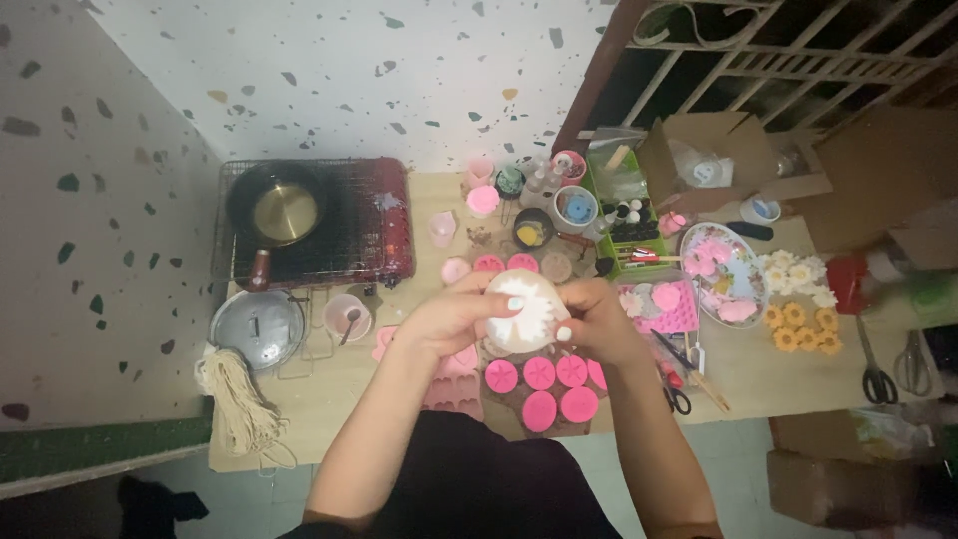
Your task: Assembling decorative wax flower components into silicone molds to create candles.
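Observation:
Both hands hold a pale flower-shaped mould [526, 311] up over the low wooden table [758, 374]. My left hand [454, 317] grips its left side, fingers curled over the top. My right hand [596, 319] presses its right edge with the thumb. Below them lie several round pink moulds [540, 387] filled with pink material, and a pink tray mould [454, 384] sits partly hidden under my left forearm.
A portable stove [374, 228] with a dark pan [277, 205] stands at the back left, a metal lid [256, 327] and a bundle of string [239, 404] before it. Cups, jars, a green basket [639, 245], a plate of pink flowers [723, 271], yellow flowers [801, 327] and scissors [876, 371] fill the right.

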